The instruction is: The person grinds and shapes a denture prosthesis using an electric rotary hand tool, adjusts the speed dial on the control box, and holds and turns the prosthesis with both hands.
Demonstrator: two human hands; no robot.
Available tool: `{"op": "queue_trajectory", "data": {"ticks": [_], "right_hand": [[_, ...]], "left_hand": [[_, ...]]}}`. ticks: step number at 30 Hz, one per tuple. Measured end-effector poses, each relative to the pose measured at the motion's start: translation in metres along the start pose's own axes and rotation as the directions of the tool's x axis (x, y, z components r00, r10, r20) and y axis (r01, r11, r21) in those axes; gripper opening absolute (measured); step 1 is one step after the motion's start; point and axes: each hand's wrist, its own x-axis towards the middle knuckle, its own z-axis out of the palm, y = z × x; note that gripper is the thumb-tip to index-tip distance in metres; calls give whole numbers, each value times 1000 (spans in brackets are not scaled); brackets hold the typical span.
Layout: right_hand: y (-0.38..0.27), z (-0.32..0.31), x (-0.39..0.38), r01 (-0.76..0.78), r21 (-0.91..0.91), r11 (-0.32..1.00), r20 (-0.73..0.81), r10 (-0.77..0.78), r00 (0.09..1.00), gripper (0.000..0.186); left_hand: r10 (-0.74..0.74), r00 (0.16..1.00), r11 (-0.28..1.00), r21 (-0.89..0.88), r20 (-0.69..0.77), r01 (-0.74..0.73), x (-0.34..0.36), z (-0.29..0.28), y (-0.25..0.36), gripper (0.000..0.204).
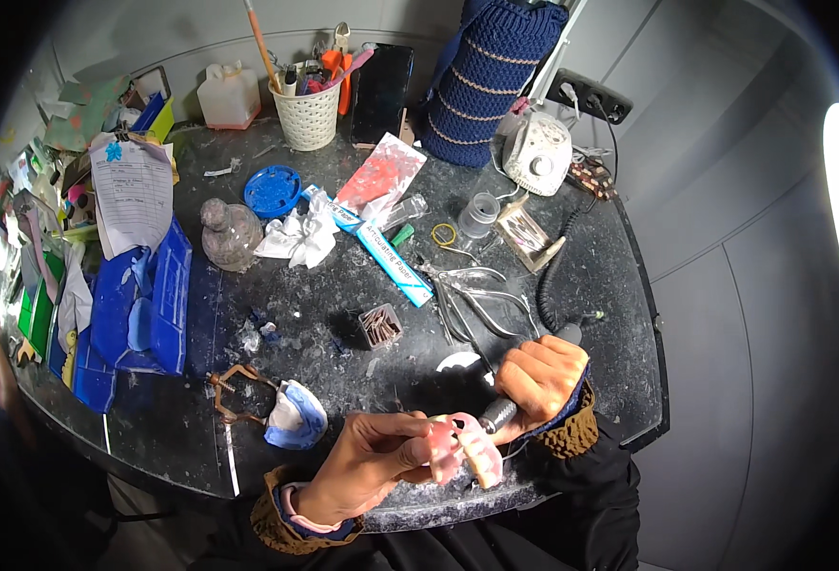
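My left hand point(370, 463) pinches a pink denture point(446, 453) with cream teeth near the front edge of the bench. Wrapped in my right hand point(541, 381) is a rotary handpiece point(500, 413), its tip end pointing down-left at the denture. Whether the bur touches the denture is hidden. To the left of my left hand, a blue and white dental cast point(297, 419) sits on a brownish metal articulator point(232, 392). Pliers point(472, 300) lie just beyond my right hand, and a small box of brown strips point(379, 327) stands farther left.
Blue bins point(138, 324) with papers crowd the left side. A white pen basket point(307, 119), a dark blue knitted cover point(481, 81) and a white control unit point(538, 152) with a coiled cord point(554, 276) stand at the back. A blue-white paper carton point(391, 262) lies mid-bench.
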Motion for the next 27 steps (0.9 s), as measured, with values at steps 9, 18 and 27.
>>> {"op": "queue_trajectory", "data": {"ticks": [9, 18, 27], "right_hand": [[0, -4, 2, 30, 14, 999, 63, -31, 998, 61], [1, -8, -2, 51, 28, 998, 124, -54, 991, 47], [-3, -13, -4, 134, -56, 989, 180, -122, 976, 34]], "left_hand": [[-15, 997, 997, -72, 72, 20, 0, -11, -4, 26], [-18, 999, 997, -75, 51, 22, 0, -12, -6, 22], [-17, 997, 995, -101, 77, 25, 1, -11, -5, 25]]}}
